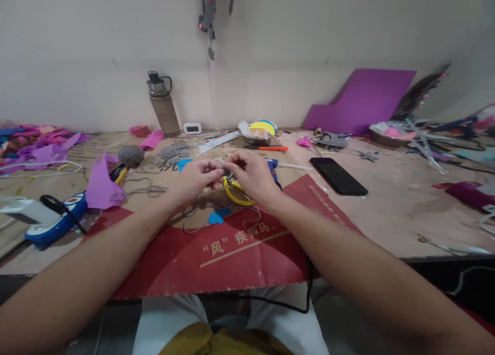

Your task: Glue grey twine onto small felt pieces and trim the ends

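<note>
My left hand (196, 179) and my right hand (252, 179) meet above the cardboard, with thumbs and fingers pinched together. Grey yarn (184, 227) runs in loose loops beneath them, and a thin end seems to lie between the fingertips, though the fingers mostly cover it. Scissors with yellow handles (235, 195) lie just below my right hand, partly hidden by it. Closer to me is a blue cloud-shaped cutout (219, 216). Another blue cutout (184, 164) rests behind my left hand. Beyond my right hand shows part of a blue glue gun (273, 164).
Red-printed cardboard (247, 265) covers the table's front edge. A black phone (338, 176) lies to the right, and a bottle (164, 107) stands behind. At left are a grey yarn ball (130, 156), purple scraps (102, 185) and a blue power strip (58, 226). A bowl (257, 137) sits at the back.
</note>
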Motion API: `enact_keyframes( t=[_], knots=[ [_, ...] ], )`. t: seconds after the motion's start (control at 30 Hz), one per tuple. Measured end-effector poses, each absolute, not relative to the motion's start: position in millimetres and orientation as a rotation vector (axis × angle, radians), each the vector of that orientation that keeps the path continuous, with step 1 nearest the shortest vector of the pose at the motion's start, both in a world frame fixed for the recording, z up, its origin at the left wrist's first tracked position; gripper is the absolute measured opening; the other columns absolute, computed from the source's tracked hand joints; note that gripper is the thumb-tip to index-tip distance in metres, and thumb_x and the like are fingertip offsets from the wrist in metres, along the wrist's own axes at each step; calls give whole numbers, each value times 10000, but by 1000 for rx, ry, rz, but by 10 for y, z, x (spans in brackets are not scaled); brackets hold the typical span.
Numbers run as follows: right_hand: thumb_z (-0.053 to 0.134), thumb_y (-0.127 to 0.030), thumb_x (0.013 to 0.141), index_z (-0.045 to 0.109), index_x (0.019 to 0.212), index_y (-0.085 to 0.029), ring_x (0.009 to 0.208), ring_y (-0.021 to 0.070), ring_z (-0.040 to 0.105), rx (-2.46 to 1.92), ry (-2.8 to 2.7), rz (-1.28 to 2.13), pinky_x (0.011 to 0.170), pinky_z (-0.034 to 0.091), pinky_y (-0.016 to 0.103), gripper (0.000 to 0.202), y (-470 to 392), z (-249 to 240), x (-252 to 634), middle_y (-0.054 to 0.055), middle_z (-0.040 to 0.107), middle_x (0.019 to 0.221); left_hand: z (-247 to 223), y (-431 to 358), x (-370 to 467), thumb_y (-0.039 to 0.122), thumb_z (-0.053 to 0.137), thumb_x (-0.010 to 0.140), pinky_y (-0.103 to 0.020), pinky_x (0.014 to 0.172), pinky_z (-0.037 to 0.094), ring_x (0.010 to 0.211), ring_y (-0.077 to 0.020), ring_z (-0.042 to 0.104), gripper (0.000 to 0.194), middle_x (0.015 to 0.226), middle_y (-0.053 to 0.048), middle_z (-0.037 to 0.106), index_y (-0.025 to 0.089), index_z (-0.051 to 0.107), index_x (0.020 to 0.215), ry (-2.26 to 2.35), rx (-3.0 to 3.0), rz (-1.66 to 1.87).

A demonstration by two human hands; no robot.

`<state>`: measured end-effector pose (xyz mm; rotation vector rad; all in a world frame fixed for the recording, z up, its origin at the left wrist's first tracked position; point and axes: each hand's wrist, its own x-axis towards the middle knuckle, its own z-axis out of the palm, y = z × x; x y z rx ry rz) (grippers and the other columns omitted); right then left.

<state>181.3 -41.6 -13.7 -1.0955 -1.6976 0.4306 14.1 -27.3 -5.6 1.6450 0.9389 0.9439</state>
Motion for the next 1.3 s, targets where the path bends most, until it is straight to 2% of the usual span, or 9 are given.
enact_keyframes(
  t=[0.23,0.4,0.5,0.6,0.67,0.77,0.87,1.1,1.3],
  knots=[
    [429,-283,919,421,713,-225,441,95,462,-1108,-1339,781,488,385,247,215,-352,-80,1870,-62,439,530,-52,-243,117,326,717,716,-236,473,413,442,-84,525,225,626,-3,642,159,599,809,917,1485,1029],
    [389,-420,940,372,622,-223,385,93,444,-1081,-1464,910,452,371,244,374,-327,-134,1856,-60,401,487,-29,-237,128,225,703,713,-283,706,514,713,-155,686,230,766,-56,703,129,595,893,843,1397,1160],
    [440,-375,920,405,653,-216,410,92,463,-1130,-1464,909,450,364,223,313,-321,-157,1826,-61,432,487,-11,-251,131,268,654,764,-307,748,522,731,-167,696,218,762,-53,702,120,596,914,797,1391,1184],
    [471,-293,890,432,768,-222,471,88,485,-1073,-1384,1008,475,404,215,146,-325,-160,1787,-65,474,595,-28,-249,120,274,682,749,-307,745,528,722,-163,695,238,778,-38,698,127,600,917,845,1505,1208],
    [451,-311,893,433,823,-225,521,92,498,-1009,-1375,1060,507,433,228,112,-338,-165,1762,-55,485,666,-49,-246,117,266,704,733,-306,740,534,728,-160,693,253,813,-36,697,135,603,926,887,1604,1207],
    [467,-400,884,433,825,-219,574,100,498,-983,-1493,980,544,423,236,194,-365,-192,1737,-43,495,696,-59,-263,130,265,710,729,-314,738,542,735,-159,690,258,866,-43,696,140,608,931,891,1685,1167],
    [548,-372,838,450,793,-213,612,103,482,-1005,-1631,811,574,389,232,192,-385,-228,1734,-42,503,696,-42,-303,156,252,720,716,-313,720,544,700,-148,678,251,844,-41,693,137,613,912,884,1710,1137],
    [426,-329,896,437,688,-212,614,120,438,-1170,-1562,561,561,310,246,239,-349,-190,1824,-32,450,621,-42,-309,159,232,705,732,-292,708,533,680,-138,677,243,835,-37,681,139,624,941,890,1690,1145],
    [397,-353,907,311,600,-220,542,104,340,-1219,-1459,515,528,256,260,346,-354,-83,1891,-52,300,550,-66,-270,139,218,721,712,-285,686,540,677,-134,677,255,862,-40,669,141,621,933,927,1666,1199]
  ],
)
